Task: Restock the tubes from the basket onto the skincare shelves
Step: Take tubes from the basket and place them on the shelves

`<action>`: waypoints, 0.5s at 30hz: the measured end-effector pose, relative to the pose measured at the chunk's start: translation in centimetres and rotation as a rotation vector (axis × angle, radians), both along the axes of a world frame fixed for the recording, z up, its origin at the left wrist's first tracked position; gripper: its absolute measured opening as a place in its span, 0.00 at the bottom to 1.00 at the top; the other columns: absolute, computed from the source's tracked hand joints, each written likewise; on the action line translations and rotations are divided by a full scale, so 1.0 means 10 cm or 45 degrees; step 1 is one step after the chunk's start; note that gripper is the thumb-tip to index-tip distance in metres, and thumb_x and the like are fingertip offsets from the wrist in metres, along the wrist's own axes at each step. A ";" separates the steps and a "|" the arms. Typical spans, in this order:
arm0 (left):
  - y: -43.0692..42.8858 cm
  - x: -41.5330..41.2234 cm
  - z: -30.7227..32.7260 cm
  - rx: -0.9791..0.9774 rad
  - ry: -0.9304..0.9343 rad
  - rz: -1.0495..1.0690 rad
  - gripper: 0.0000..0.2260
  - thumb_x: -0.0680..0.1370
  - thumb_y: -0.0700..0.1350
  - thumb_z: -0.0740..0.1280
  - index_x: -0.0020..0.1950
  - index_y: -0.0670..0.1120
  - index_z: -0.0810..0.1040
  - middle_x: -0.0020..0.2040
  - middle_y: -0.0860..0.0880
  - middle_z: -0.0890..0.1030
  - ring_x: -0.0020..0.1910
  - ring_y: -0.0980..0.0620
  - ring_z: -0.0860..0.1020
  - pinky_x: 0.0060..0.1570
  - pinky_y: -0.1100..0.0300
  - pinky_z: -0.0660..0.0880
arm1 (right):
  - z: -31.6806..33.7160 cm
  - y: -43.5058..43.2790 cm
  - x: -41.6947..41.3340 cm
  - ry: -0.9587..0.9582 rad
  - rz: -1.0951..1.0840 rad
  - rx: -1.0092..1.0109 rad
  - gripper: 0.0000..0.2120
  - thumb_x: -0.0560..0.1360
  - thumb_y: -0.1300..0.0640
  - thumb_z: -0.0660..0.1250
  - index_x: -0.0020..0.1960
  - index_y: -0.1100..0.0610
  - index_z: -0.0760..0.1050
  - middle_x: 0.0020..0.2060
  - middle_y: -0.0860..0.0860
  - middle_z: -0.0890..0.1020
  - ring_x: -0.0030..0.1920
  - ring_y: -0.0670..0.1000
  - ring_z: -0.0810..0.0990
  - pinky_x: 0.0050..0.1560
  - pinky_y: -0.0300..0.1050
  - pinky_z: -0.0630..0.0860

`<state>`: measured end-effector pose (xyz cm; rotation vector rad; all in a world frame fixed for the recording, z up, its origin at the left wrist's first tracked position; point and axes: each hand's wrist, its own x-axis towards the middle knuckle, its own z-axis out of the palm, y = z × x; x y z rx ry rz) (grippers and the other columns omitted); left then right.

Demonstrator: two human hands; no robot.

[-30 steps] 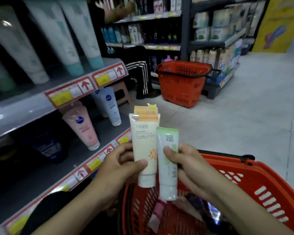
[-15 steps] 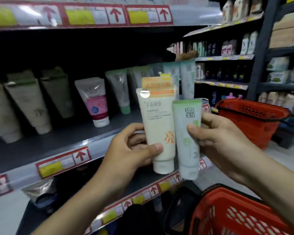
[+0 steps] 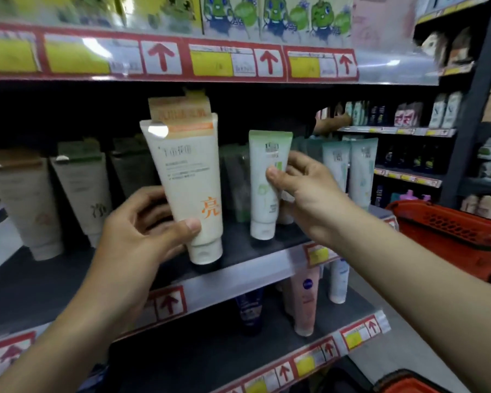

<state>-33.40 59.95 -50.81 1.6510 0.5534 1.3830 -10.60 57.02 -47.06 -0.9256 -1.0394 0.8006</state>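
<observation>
- Head view: half a second ago the two tubes were held side by side and touching. Now they are apart, and both have been carried in over the middle shelf [image 3: 247, 248].
- The left hand [image 3: 142, 231] grips the cream tube [image 3: 187, 180], which has orange lettering. The thumb lies across its front, low down, and the tube is upright with its cap down near the shelf's front edge.
- The right hand [image 3: 304, 191] pinches the green tube [image 3: 267, 177] at mid-height. Its cap is at or just above the shelf, and I cannot tell whether it touches.
- Grey-green tubes [image 3: 80, 185] stand to the left and teal tubes [image 3: 349, 165] to the right, all cap down.
- A corner of the red basket [image 3: 403, 385] shows at the bottom right.
- To do this well, I would set each cap flat before loosening the fingers. Each tube should go back into a matching row with its label facing forward.
- The tall cream tube looks top-heavy, so steady it before letting go.
</observation>
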 end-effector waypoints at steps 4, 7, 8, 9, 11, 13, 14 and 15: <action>0.11 -0.16 -0.05 -0.007 0.008 0.046 0.21 0.62 0.51 0.77 0.54 0.55 0.81 0.54 0.50 0.85 0.52 0.50 0.84 0.46 0.51 0.80 | -0.11 0.32 -0.07 -0.006 -0.056 -0.036 0.11 0.78 0.69 0.63 0.59 0.63 0.74 0.48 0.54 0.82 0.49 0.54 0.81 0.53 0.53 0.80; 0.15 -0.22 -0.07 0.021 -0.029 0.045 0.22 0.61 0.49 0.78 0.54 0.53 0.81 0.54 0.48 0.85 0.52 0.48 0.84 0.45 0.51 0.81 | -0.21 0.49 -0.07 -0.056 -0.105 -0.067 0.12 0.78 0.68 0.63 0.60 0.61 0.74 0.49 0.54 0.82 0.52 0.55 0.81 0.58 0.55 0.78; 0.16 -0.24 -0.07 0.030 -0.038 0.040 0.23 0.60 0.50 0.80 0.54 0.53 0.82 0.53 0.48 0.85 0.52 0.48 0.84 0.45 0.52 0.81 | -0.24 0.54 -0.06 -0.078 -0.110 -0.072 0.11 0.78 0.68 0.63 0.59 0.59 0.74 0.49 0.53 0.83 0.53 0.54 0.82 0.58 0.54 0.78; 0.15 -0.24 -0.07 0.038 -0.037 0.036 0.24 0.59 0.52 0.81 0.54 0.53 0.82 0.53 0.48 0.85 0.52 0.48 0.84 0.45 0.52 0.81 | -0.26 0.60 -0.06 -0.094 -0.116 -0.072 0.10 0.78 0.67 0.63 0.58 0.58 0.75 0.49 0.52 0.83 0.53 0.53 0.82 0.57 0.52 0.79; 0.16 -0.26 -0.08 0.040 -0.026 0.038 0.24 0.59 0.52 0.80 0.54 0.53 0.82 0.54 0.48 0.85 0.52 0.49 0.84 0.45 0.53 0.81 | -0.28 0.69 -0.08 -0.110 -0.146 -0.070 0.10 0.78 0.67 0.63 0.56 0.55 0.75 0.48 0.51 0.83 0.51 0.52 0.82 0.56 0.50 0.79; 0.17 -0.27 -0.10 0.028 -0.025 0.037 0.21 0.61 0.49 0.78 0.54 0.54 0.82 0.54 0.49 0.85 0.52 0.49 0.84 0.45 0.52 0.81 | -0.27 0.77 -0.09 -0.105 -0.180 -0.075 0.11 0.79 0.66 0.63 0.58 0.57 0.75 0.49 0.50 0.83 0.52 0.52 0.82 0.55 0.49 0.79; 0.18 -0.28 -0.10 0.020 -0.025 0.035 0.21 0.62 0.48 0.77 0.54 0.54 0.82 0.54 0.49 0.85 0.52 0.49 0.84 0.45 0.53 0.81 | -0.26 0.79 -0.09 -0.098 -0.181 -0.084 0.11 0.79 0.66 0.63 0.60 0.57 0.75 0.49 0.51 0.83 0.53 0.53 0.82 0.57 0.50 0.79; 0.19 -0.29 -0.10 0.011 -0.028 0.031 0.21 0.62 0.48 0.77 0.54 0.54 0.82 0.54 0.49 0.85 0.52 0.48 0.84 0.45 0.53 0.81 | -0.27 0.81 -0.09 -0.089 -0.170 -0.097 0.12 0.79 0.66 0.63 0.60 0.57 0.74 0.50 0.51 0.83 0.54 0.53 0.82 0.58 0.52 0.78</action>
